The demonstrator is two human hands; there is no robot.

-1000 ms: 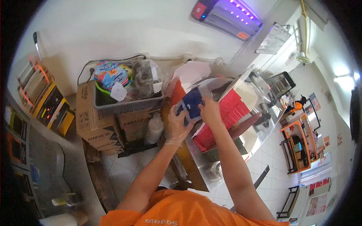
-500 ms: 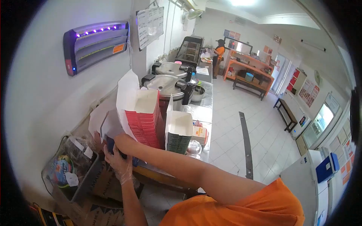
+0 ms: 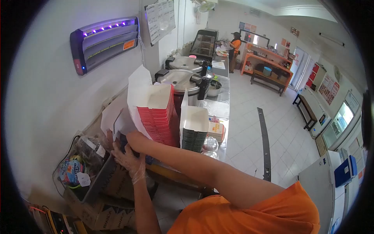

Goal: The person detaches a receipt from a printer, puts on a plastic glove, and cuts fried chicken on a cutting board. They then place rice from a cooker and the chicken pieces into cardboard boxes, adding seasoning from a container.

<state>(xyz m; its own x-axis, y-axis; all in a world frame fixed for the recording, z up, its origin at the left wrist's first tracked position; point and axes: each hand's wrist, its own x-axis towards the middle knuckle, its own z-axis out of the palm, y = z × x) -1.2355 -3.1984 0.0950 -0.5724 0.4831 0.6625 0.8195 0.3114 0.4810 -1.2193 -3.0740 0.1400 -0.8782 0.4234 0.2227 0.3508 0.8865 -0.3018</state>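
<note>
My left hand (image 3: 132,162), in a clear plastic glove, is at the near end of the counter. Its fingers and thumb are curled against a dark blue folded paper box (image 3: 123,141), whose white inner flaps stand up behind it. My right hand (image 3: 136,139) is bent down at the same spot, close to the left; its fingers are hidden. Just right of the hands rises a tall nested stack of red paper boxes (image 3: 157,123) with white insides. Beside it stands a shorter stack of dark green boxes (image 3: 194,134).
A grey crate (image 3: 99,177) of plastic packets stands below left, near cardboard cartons (image 3: 117,218). Large pressure cookers (image 3: 181,80) and clear plastic lids (image 3: 210,144) are farther along the counter. A light trap (image 3: 105,45) hangs on the wall. A co-worker (image 3: 235,48) stands far back.
The view has shifted, so the whole scene sits slightly farther right. Both hands remain at the dark blue box, with little visible movement.
</note>
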